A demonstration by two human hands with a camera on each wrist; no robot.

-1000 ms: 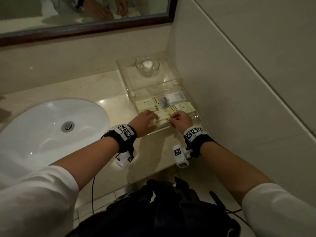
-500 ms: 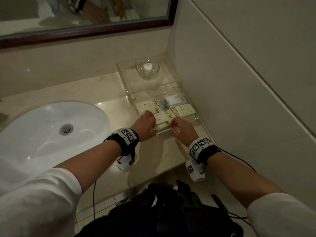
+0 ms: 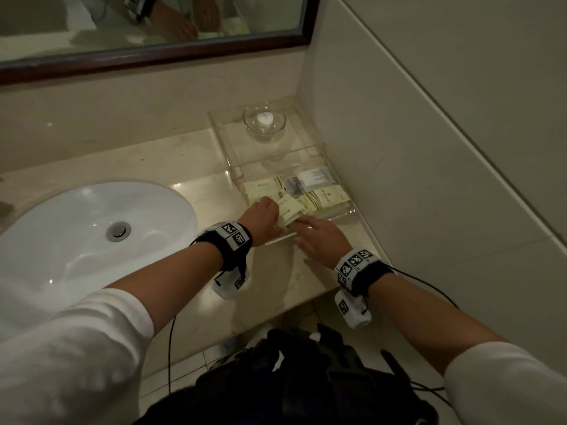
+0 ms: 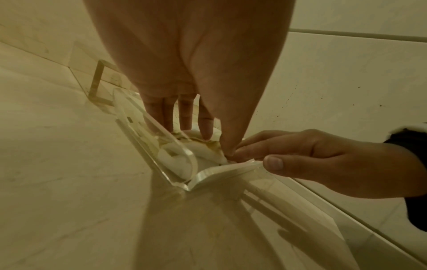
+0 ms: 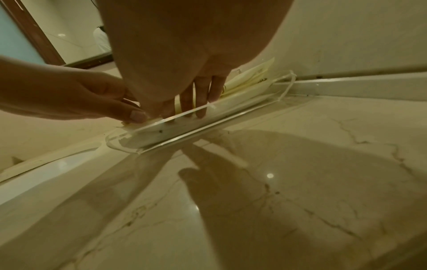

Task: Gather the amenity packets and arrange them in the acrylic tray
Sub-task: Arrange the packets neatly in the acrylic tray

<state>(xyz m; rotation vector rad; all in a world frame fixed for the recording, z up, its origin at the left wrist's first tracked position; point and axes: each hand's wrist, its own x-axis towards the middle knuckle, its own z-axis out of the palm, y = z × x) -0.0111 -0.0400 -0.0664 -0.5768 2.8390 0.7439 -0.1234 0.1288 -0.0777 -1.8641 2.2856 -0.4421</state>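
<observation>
**Clerk:** Item one, acrylic tray?

**Keeper:** Centre-right of the head view, on the marble counter, tucked into the wall corner. Low clear walls, likely there to keep flat items from sliding off.

**Clerk:** Item two, amenity packets?

**Keeper:** All inside the tray: cream sachets and one grey-and-white packet at the back, overlapping rather than squared.

**Clerk:** Left hand?

**Keeper:** At the tray's lower-left end, fingers reaching down among the sachets and thumb against a small cream packet. I judge it a pinch meant to steady or shift that packet.

**Clerk:** Right hand?

**Keeper:** Below the tray's front wall, fingers extended over the rim, tips on the packets beside the left thumb. Probably pressing them flat. Nothing gripped.

**Clerk:** Other stock?

**Keeper:** Glass dish on the raised shelf above; sink at left; mirror along the top.
</observation>
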